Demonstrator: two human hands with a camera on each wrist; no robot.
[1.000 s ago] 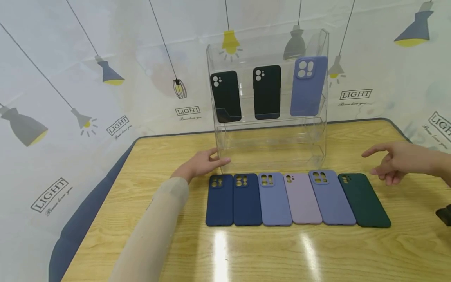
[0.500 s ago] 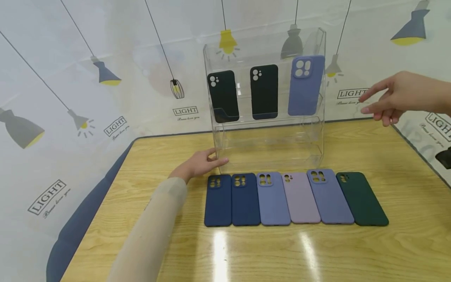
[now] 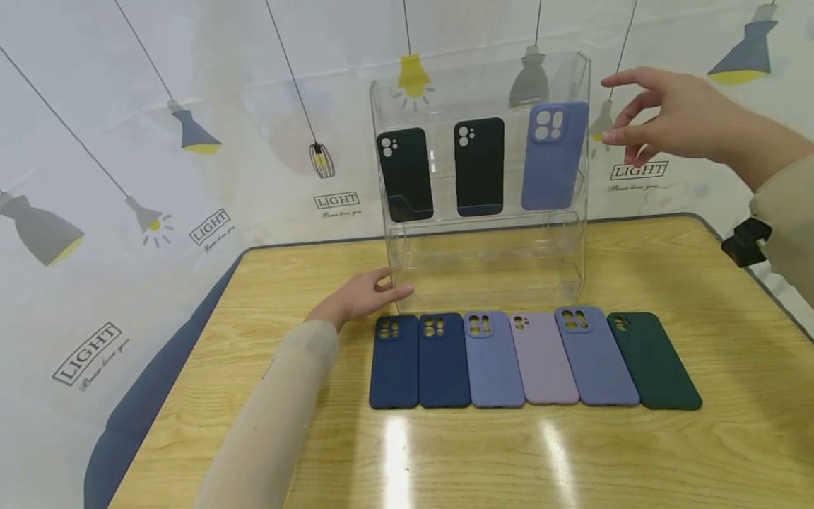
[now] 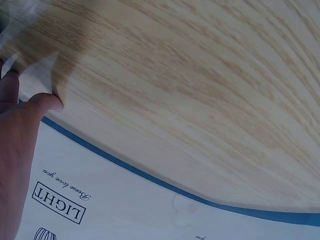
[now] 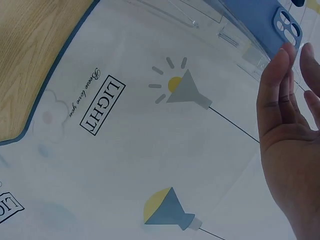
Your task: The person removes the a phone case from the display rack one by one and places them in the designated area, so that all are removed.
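A clear acrylic display stand stands upright at the back of the table. My left hand grips its lower left edge, thumb in front; the other fingers are partly hidden. On the upper tier lean two dark green phone cases, a left one and a middle one, plus a periwinkle phone case at the right. Beside that periwinkle case, by the stand's upper right side, hovers my right hand, fingers spread and holding nothing. In the right wrist view, its fingertips appear close to the case's camera cutouts.
In front of the stand lies a row of phone cases: two navy ones, two periwinkle ones, a pink one and a dark green one. The wooden table meets a lamp-printed wall covering behind.
My right hand has risen from beside the dark green case on the table, then moved left to the stand's upper right side. My left hand keeps its place on the stand.
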